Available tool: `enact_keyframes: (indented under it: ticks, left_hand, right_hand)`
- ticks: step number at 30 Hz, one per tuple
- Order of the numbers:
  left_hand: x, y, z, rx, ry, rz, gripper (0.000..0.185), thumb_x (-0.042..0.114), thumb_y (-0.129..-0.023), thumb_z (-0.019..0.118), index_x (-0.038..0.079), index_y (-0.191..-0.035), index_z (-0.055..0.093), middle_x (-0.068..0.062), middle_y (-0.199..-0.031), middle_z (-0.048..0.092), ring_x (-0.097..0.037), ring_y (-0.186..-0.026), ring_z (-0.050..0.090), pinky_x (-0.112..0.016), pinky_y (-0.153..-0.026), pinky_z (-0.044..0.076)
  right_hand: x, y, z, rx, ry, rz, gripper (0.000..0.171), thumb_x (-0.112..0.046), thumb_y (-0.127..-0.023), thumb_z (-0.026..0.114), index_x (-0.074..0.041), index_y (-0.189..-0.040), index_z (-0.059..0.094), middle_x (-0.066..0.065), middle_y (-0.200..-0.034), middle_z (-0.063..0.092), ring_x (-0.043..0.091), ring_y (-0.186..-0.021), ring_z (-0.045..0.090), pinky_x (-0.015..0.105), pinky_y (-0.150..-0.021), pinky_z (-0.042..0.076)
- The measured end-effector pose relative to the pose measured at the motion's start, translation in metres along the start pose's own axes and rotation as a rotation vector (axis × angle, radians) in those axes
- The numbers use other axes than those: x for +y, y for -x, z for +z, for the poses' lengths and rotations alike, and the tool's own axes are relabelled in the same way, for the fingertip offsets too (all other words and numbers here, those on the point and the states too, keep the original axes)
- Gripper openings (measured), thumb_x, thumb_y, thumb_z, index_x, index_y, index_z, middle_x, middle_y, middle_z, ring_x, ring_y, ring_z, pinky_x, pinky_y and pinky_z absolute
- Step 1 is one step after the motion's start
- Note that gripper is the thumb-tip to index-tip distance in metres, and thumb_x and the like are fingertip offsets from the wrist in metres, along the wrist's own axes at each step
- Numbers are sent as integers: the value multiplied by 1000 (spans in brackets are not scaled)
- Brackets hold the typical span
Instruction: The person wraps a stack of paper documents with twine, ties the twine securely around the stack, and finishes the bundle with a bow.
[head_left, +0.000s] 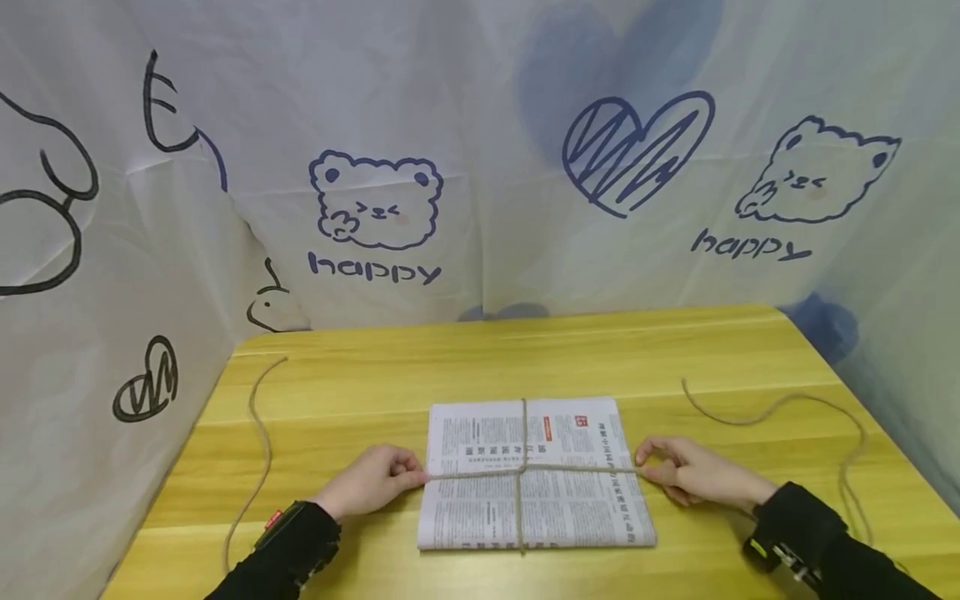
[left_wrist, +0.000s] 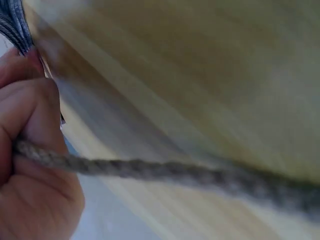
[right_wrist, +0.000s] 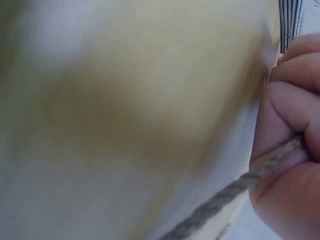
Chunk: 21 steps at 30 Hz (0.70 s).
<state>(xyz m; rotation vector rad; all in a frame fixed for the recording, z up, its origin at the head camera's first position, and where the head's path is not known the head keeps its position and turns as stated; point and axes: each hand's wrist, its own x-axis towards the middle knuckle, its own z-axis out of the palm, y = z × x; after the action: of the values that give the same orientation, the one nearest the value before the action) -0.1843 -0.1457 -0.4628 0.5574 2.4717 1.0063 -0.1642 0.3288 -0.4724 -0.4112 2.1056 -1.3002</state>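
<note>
A folded stack of newspapers (head_left: 536,475) lies on the yellow wooden table (head_left: 495,358), bound crosswise by a grey-brown twine (head_left: 521,470). My left hand (head_left: 375,482) sits at the stack's left edge and grips the twine (left_wrist: 150,169) in curled fingers (left_wrist: 30,115). At the right edge my right hand (head_left: 693,471) pinches the other run of twine (right_wrist: 235,187) between thumb and fingers (right_wrist: 292,107). Both hands hold the horizontal strand taut across the paper.
The twine's loose ends trail over the table: one curves along the left side (head_left: 262,442), the other loops at the right (head_left: 810,408). A white printed curtain (head_left: 480,167) encloses the table at the back and sides.
</note>
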Motion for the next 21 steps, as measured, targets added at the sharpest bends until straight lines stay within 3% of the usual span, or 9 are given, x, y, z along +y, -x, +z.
enact_keyframes:
  ticks: [5, 9, 13, 17, 21]
  left_hand:
    - [3, 1, 0, 19, 68, -63, 18, 25, -97, 67, 8, -93, 72, 7, -58, 44, -6, -52, 36, -18, -51, 29]
    - [11, 4, 0, 49, 129, -169, 21, 25, -96, 69, 5, -93, 74, 6, -57, 50, -6, -51, 40, -19, -49, 30]
    - [23, 8, -4, 63, 173, -242, 24, 24, -94, 71, 0, -100, 73, 3, -52, 52, -8, -47, 40, -22, -47, 28]
    - [29, 9, -5, 39, 203, -256, 26, 23, -94, 72, -1, -101, 73, 3, -51, 52, -7, -46, 38, -21, -47, 27]
    - [21, 5, -2, 34, 233, -256, 25, 23, -92, 73, 0, -83, 75, 6, -51, 50, -5, -46, 35, -19, -47, 26]
  right_hand:
    - [-1, -1, -2, 8, -57, 42, 27, -17, -104, 54, 7, -116, 52, -7, -53, 44, 2, -42, 33, 18, -41, 26]
    - [-8, -1, -4, 12, -110, 87, 33, -17, -103, 56, 11, -120, 56, -7, -54, 50, 2, -43, 37, 18, -42, 28]
    - [-16, 0, -8, -20, -162, 115, 36, -15, -100, 57, 15, -122, 61, -8, -54, 52, 0, -42, 33, 19, -43, 26]
    - [-17, 0, -9, -81, -242, 157, 36, -9, -98, 56, 15, -123, 62, -11, -50, 47, 0, -41, 26, 20, -44, 24]
    - [-13, -1, -10, -132, -288, 173, 35, -8, -97, 55, 14, -123, 62, -13, -51, 41, -1, -43, 26, 18, -45, 24]
